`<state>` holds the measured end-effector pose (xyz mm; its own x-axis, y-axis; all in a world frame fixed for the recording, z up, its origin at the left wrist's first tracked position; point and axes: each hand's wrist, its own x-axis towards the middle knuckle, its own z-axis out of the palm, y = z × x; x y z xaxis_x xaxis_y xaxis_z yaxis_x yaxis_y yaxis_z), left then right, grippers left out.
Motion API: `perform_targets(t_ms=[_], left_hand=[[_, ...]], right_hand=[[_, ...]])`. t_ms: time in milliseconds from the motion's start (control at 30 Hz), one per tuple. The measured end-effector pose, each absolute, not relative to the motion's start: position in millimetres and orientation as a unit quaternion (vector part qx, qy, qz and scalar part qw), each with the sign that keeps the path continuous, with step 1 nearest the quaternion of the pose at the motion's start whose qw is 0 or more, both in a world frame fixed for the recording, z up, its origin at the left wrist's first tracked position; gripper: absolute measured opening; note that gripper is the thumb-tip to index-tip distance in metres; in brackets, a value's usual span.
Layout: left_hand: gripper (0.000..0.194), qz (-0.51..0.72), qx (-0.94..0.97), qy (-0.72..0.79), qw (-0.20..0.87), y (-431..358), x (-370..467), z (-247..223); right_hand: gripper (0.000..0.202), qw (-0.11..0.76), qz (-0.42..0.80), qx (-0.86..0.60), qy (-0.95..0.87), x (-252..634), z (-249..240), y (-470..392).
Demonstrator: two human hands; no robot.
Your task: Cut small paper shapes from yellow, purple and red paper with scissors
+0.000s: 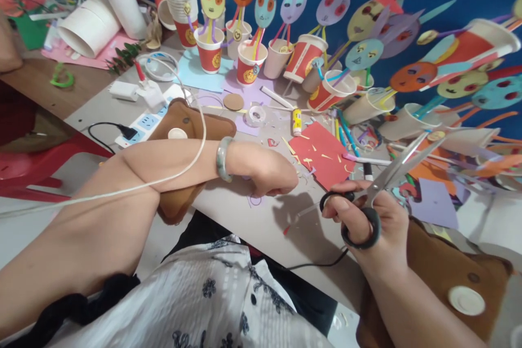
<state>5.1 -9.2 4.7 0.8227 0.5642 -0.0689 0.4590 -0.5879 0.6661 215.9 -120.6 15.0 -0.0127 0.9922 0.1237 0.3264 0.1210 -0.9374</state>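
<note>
My right hand (385, 228) holds scissors (381, 180), a thumb and fingers through the black loops. Their blades point up and away to the right, slightly parted. Over the table, my left hand (271, 168), with a jade-like bangle (224, 159) at the wrist, is curled with its fingertips down at the tabletop. What lies under those fingers is hidden. A thin purple paper outline (255, 200) is right beside them. Between both hands lies a small red paper slip (286, 230). Beyond, yellow trimmings are scattered on a red paper sheet (320, 147).
Paper cups (252, 62) with rabbit-faced paper figures line the blue wall. A glue stick (297, 122) and a tape roll (256, 114) lie ahead. At left are a power strip (149, 122) and a white cable (199, 125) crossing my left arm. Brown cushions (440, 261) flank me.
</note>
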Motion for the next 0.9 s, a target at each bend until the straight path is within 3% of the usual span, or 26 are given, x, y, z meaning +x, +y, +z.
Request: perform_targets(t_ms=[167, 267, 400, 567, 800, 900], left_hand=[[0.021, 0.041, 0.91, 0.246, 0.33, -16.7, 2.1, 13.7], [0.014, -0.08, 0.936, 0.155, 0.306, -15.1, 7.7, 22.4], [0.028, -0.177, 0.929, 0.105, 0.306, -9.8, 16.6, 26.9], [0.017, -0.076, 0.882, 0.095, 0.456, 0.9, 15.3, 33.7], [0.007, 0.084, 0.812, 0.179, 0.549, 4.8, 21.3, 37.7], [0.013, 0.129, 0.765, 0.182, 0.604, 3.9, 24.0, 31.6]], right_hand=[[0.011, 0.45, 0.38, -0.552, -0.59, 215.2, 16.6, -120.3], [0.011, 0.453, 0.378, -0.556, -0.585, 214.6, 17.8, -120.7], [0.012, 0.455, 0.377, -0.556, -0.584, 214.5, 16.3, -120.0], [0.015, 0.462, 0.371, -0.572, -0.567, 213.3, 14.8, -115.8], [0.038, 0.496, 0.41, -0.565, -0.516, 209.3, 16.9, -106.3], [0.045, 0.504, 0.421, -0.564, -0.501, 208.6, 17.5, -105.0]])
